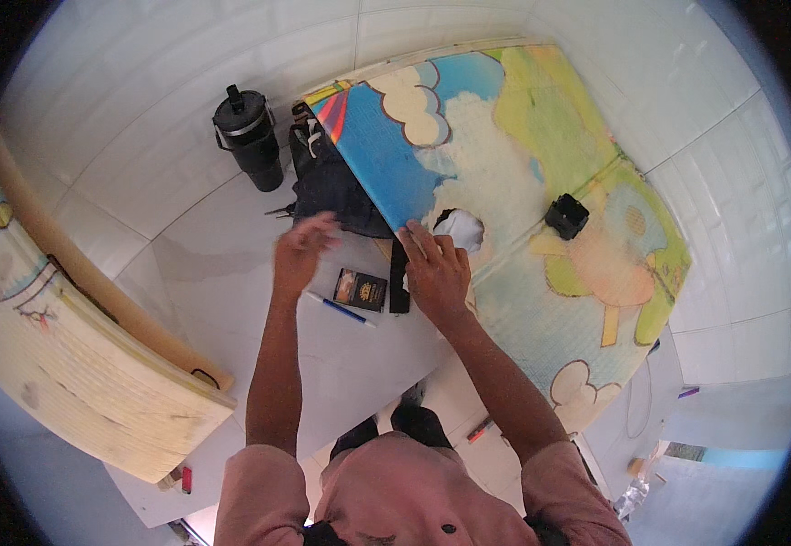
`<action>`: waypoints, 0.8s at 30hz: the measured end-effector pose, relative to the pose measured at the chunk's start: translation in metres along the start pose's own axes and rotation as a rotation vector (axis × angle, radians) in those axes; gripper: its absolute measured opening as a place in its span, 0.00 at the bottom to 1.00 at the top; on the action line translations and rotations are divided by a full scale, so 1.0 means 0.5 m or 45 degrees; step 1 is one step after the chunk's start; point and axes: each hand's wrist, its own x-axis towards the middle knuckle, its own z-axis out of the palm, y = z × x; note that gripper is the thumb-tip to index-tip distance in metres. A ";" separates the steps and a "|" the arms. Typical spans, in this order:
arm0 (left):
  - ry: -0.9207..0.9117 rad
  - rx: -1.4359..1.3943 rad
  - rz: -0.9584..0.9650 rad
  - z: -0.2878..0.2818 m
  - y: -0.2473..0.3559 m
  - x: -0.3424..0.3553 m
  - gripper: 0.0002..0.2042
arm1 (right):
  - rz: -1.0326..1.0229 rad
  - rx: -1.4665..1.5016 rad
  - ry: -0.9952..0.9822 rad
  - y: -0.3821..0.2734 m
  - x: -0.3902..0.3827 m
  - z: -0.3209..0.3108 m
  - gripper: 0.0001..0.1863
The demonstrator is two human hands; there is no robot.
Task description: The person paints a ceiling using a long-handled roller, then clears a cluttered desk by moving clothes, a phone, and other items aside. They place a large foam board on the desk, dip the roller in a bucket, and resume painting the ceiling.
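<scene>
Head: R hand (438, 273) fingers on mat (541, 173) edge.

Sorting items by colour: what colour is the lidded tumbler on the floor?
Black, with a silvery band under the lid: the tumbler, clearest in the head view.

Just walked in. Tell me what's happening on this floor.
A person in a pink shirt bends over a white tiled floor. The right hand presses on the torn edge of a colourful cartoon play mat, beside a ragged hole with white showing. The left hand hovers blurred near a dark bag, holding nothing clear. A blue pen, small dark packet and black tumbler lie nearby.
</scene>
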 end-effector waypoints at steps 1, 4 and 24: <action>0.274 0.186 0.031 -0.021 -0.005 -0.004 0.30 | 0.024 0.010 0.000 -0.003 -0.001 0.000 0.24; 0.892 0.797 0.078 -0.025 -0.104 0.050 0.37 | 0.058 0.031 0.037 -0.023 0.007 -0.004 0.25; 1.242 1.117 0.748 -0.079 0.174 -0.330 0.35 | -0.099 0.319 -0.429 -0.203 -0.104 0.070 0.22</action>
